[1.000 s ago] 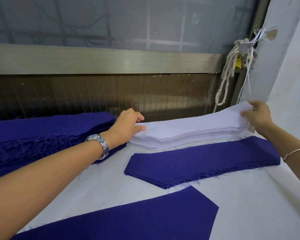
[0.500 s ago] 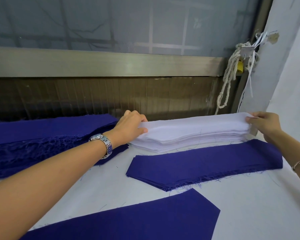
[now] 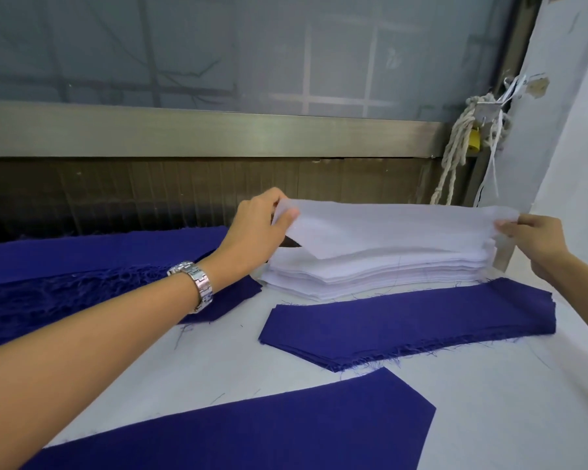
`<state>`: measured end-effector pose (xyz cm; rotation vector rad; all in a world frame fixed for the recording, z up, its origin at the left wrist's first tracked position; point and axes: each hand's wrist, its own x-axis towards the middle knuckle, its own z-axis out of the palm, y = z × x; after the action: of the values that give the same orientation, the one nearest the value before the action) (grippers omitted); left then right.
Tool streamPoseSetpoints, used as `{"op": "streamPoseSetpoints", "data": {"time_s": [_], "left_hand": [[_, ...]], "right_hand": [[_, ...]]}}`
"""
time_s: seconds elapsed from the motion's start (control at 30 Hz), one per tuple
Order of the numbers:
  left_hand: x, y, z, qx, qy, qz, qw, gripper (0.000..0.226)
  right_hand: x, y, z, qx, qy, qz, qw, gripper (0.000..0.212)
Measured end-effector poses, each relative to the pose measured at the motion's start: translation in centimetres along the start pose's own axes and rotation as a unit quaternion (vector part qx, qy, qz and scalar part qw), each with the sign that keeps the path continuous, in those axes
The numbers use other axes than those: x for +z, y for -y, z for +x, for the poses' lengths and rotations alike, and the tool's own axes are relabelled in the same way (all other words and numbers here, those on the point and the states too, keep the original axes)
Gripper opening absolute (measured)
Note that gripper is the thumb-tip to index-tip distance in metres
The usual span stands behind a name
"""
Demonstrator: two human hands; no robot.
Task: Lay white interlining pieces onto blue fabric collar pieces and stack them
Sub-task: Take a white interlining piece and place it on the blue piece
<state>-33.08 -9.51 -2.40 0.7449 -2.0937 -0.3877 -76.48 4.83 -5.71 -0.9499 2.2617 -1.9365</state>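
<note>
Both hands have risen from the ends of the white pile, lifting its top sheet with them.

Head view: the left hand, with a silver metal link watch on its wrist, pinches the left end of a long, thin white interlining piece between thumb and fingers. The right hand pinches the right end, its fingers curled onto the edge. The piece hangs stretched between the two hands, its upper edge raised and its lower edge close over the stack of white interlining pieces. That stack sits at the back of the white counter.

Just in front of it lies a neat stack of dark blue fabric collar pieces, long, with angled ends and frayed threads. Another dark blue fabric piece lies flat on the counter, nearer the camera. At far left, partly under the left forearm, is a thick heap of dark blue fabric with a frayed edge.

Behind the counter runs a brushed metal rail. A knotted off-white rope hangs at its right end.
</note>
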Motion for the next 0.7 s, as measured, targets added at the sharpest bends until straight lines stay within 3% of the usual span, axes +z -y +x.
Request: {"op": "streamPoseSetpoints", "data": {"time_s": [0.1, 0.37, 0.7], "left_hand": [[-1.8, -0.4, -0.2, -0.025, -0.016, -0.019, 0.999, 0.019], [-7.1, 1.2, -3.7, -0.123, -0.029, -0.063, 0.99, 0.017], [-14.0, 4.0, -11.2, -0.205, -0.017, -0.033, 0.978, 0.032]], "right_hand": [[-0.1, 1.9, -0.9, -0.01, 0.015, -0.024, 1.0, 0.005], [-0.5, 5.9, -4.6, -0.013, 0.129, -0.102, 0.986, 0.01], [1.3, 9.0, -10.7, 0.07, 0.254, -0.122, 0.957, 0.009]]}}
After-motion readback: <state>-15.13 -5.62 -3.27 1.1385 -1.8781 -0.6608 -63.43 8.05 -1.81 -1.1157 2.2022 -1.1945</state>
